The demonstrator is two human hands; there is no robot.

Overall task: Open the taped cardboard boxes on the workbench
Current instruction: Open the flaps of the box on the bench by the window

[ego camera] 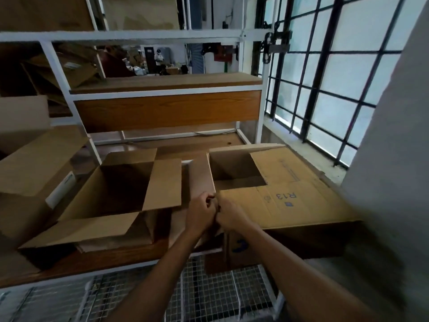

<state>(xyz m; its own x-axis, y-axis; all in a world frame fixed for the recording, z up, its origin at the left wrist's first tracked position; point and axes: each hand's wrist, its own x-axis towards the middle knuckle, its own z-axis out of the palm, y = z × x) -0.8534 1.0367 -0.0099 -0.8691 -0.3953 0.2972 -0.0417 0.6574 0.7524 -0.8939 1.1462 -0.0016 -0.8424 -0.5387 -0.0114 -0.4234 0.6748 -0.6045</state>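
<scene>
Two cardboard boxes are seen on the wooden workbench (97, 263), both with their top flaps already spread apart. The right box (290, 201), printed "R13" on its near flap, is set toward 3 o'clock of the bench and overhangs the front edge; its dark interior is exposed at 12 o'clock of the hands. Its near left corner is gripped by both hands: the left hand (201, 211) is curled shut around the edge of an upright flap (200, 180), and the right hand (229, 216) is closed in a fist at the corner of the printed flap, the two hands being pressed against each other. What exactly is pinched inside the fingers cannot be told. The left box (111, 194) is placed just beside, at 9 o'clock of the hands, empty inside as far as can be seen, with one flap folded toward the right box. More cardboard boxes (34, 163) are stacked at 9 to 10 o'clock. A white metal shelf frame (148, 34) with wooden boards is raised behind the bench at 12 o'clock. A barred window (336, 73) is found at 2 o'clock, and a wire mesh panel (209, 287) lies below the bench at 6 o'clock.
</scene>
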